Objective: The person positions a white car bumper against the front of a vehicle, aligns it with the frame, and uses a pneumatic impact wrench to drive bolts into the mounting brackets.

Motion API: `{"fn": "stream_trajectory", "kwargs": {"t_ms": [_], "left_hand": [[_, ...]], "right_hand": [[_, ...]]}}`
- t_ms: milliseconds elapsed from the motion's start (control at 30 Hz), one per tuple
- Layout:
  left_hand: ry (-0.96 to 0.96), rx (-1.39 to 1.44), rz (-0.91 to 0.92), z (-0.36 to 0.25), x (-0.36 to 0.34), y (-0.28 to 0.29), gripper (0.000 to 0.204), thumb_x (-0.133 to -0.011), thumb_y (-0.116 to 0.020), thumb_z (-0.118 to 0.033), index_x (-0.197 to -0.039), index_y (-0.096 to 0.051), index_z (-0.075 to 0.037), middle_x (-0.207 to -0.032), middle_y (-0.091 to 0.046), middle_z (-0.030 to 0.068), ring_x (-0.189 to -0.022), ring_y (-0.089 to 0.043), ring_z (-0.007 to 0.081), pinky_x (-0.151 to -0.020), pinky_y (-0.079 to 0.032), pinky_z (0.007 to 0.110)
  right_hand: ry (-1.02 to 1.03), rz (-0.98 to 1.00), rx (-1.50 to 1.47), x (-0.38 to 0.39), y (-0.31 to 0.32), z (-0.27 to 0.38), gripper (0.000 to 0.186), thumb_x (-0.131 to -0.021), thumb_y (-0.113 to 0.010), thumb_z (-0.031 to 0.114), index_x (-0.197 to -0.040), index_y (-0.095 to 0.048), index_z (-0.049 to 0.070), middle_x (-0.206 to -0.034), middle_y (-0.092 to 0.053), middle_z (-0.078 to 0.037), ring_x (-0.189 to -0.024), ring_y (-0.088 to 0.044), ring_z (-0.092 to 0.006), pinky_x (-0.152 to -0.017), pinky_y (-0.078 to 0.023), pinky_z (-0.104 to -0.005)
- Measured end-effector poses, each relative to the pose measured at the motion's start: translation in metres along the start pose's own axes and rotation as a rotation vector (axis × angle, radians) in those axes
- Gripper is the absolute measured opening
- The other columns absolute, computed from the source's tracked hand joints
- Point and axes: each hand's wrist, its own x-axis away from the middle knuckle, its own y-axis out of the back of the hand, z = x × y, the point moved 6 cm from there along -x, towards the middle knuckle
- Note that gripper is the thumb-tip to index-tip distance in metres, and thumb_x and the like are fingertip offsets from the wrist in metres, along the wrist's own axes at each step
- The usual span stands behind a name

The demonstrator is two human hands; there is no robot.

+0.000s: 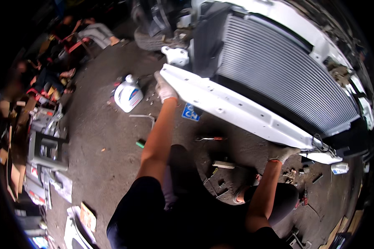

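Note:
My left hand (164,88), in a light work glove, grips the left end of a long white metal beam (232,112), its fingers closed on it. My right hand (283,153), also gloved, holds the beam's lower edge farther right. The beam lies slantwise across the front of a car, just below a silver finned radiator (278,70) with a black surround (207,41). A white bracket (175,55) shows by the beam's left end. Beneath the beam on the dirty floor are a blue plate (191,112) and a red-handled tool (210,138). My right fingers are partly hidden at the beam.
A white jug (128,96) stands left on the floor (99,178), near a bent tool (143,116). Two people (97,34) (50,81) sit at upper left. A grey plastic frame (47,151), cardboard and panels line the left side. Small tools and parts lie around my legs.

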Motion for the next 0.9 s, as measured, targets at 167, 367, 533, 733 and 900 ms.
{"fn": "stream_trajectory", "kwargs": {"t_ms": [167,367,533,733,900], "left_hand": [[-0.007,0.036,0.024,0.005,-0.011,0.006,0.069,-0.094,-0.047,-0.060,-0.105,-0.069,0.005,-0.094,-0.071,0.0117,-0.086,-0.066,0.0202,-0.081,-0.050,0.034],[-0.008,-0.224,-0.023,0.006,-0.025,0.019,0.067,-0.096,-0.043,-0.057,-0.112,-0.067,0.004,-0.108,-0.068,0.0207,-0.102,-0.063,0.0327,-0.094,-0.045,0.037],[-0.290,-0.313,-0.071,0.036,-0.050,-0.002,0.052,-0.099,-0.045,-0.044,-0.106,-0.069,0.001,-0.105,-0.067,0.0195,-0.102,-0.063,0.0310,-0.092,-0.047,0.036],[-0.265,-0.296,-0.050,0.024,-0.015,-0.033,0.051,-0.094,-0.050,-0.048,-0.111,-0.066,-0.002,-0.118,-0.060,0.0197,-0.108,-0.062,0.0301,-0.093,-0.050,0.041],[-0.028,-0.168,-0.177,-0.003,0.084,-0.013,0.072,-0.090,-0.049,-0.060,-0.133,-0.054,-0.003,-0.137,-0.051,0.0245,-0.115,-0.059,0.0361,-0.096,-0.053,0.048]], "right_hand": [[0.041,-0.021,-0.051,0.017,-0.029,-0.011,0.101,-0.080,-0.019,0.089,-0.148,-0.040,0.017,-0.150,-0.041,-0.014,-0.136,-0.039,-0.0372,-0.109,-0.034,-0.0607],[0.020,0.006,-0.076,0.011,-0.051,-0.042,0.103,-0.080,-0.023,0.089,-0.146,-0.042,0.012,-0.146,-0.044,-0.013,-0.133,-0.044,-0.0337,-0.110,-0.036,-0.0509],[0.049,-0.033,-0.068,-0.013,-0.033,-0.031,0.103,-0.080,-0.025,0.089,-0.145,-0.042,0.010,-0.144,-0.047,-0.013,-0.131,-0.045,-0.0321,-0.109,-0.037,-0.0469],[0.492,-0.339,-0.088,-0.038,0.045,0.046,0.104,-0.081,-0.027,0.088,-0.145,-0.043,0.008,-0.142,-0.049,-0.013,-0.129,-0.048,-0.0303,-0.109,-0.038,-0.0422],[-0.004,-0.703,0.072,-0.035,0.044,-0.009,0.100,-0.086,-0.030,0.080,-0.138,-0.050,-0.003,-0.136,-0.056,-0.017,-0.123,-0.053,-0.0314,-0.108,-0.036,-0.0326]]}}
